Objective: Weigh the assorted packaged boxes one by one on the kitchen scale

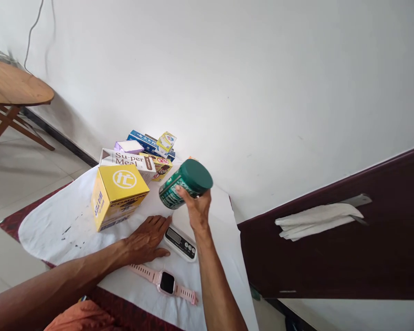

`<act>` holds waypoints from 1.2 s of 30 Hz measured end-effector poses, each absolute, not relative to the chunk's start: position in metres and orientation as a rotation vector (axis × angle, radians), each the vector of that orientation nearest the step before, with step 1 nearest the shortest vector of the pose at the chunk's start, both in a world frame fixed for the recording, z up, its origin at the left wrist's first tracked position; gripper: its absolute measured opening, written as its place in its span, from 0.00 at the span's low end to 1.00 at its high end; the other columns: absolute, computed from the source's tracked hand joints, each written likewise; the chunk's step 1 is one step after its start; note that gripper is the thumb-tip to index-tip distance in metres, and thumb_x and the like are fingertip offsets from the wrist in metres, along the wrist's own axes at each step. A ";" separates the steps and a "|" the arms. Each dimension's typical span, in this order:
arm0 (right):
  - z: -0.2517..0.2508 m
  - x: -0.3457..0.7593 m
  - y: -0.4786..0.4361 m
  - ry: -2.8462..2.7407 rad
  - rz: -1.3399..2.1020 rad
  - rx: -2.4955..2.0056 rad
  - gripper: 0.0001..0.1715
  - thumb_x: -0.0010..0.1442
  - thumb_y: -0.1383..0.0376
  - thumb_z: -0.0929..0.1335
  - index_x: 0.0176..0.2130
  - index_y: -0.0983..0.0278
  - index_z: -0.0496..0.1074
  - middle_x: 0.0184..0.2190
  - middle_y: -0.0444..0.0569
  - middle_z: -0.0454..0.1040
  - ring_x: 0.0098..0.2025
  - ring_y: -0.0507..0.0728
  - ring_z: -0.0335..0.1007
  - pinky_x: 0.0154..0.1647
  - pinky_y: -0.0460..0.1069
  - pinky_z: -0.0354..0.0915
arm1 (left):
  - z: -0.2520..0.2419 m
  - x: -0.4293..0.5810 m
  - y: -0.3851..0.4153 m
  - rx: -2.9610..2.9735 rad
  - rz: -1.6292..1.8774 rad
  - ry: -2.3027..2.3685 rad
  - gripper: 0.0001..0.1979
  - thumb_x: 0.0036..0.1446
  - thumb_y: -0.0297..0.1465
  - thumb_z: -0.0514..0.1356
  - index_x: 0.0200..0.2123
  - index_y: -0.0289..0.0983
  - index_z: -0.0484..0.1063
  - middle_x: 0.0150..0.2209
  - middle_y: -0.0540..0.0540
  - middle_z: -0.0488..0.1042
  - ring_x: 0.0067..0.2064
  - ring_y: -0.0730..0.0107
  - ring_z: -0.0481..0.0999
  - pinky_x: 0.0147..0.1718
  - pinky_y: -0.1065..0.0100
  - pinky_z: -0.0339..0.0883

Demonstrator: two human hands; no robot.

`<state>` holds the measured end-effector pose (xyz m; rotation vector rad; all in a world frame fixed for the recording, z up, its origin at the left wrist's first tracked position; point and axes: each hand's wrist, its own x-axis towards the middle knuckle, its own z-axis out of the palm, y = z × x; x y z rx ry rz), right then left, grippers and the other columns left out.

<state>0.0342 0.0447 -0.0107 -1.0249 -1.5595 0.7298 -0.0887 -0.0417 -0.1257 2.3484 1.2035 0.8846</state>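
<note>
My right hand (198, 209) grips a green canister (184, 184) with a dark green lid, holding it tilted above a white digital scale (181, 243). The scale's dark strip with a small display and buttons faces me. My left hand (150, 239) lies flat on the white cloth, fingers stretched out beside the scale's left edge. In front of both forearms a pink smartwatch (166, 282) rests on the cloth with its strap spread. A yellow box (119, 195) stands left of my left hand.
Behind the yellow box sit a white "Su-per Meal" box (124, 159), a yellow carton (162, 167), a purple-and-white pack (129, 146), a blue box (145, 141) and a small yellow-white box (166, 141). A wall backs the table; a wooden table (17, 85) stands far left.
</note>
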 end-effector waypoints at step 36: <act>-0.056 0.145 -0.007 -1.473 0.798 -1.312 0.56 0.43 0.54 0.81 0.64 0.59 0.60 0.61 0.58 0.70 0.62 0.65 0.68 0.64 0.63 0.62 | -0.127 -0.090 -0.044 2.442 0.801 1.221 0.41 0.66 0.43 0.61 0.71 0.31 0.46 0.61 0.30 0.66 0.63 0.44 0.65 0.62 0.47 0.60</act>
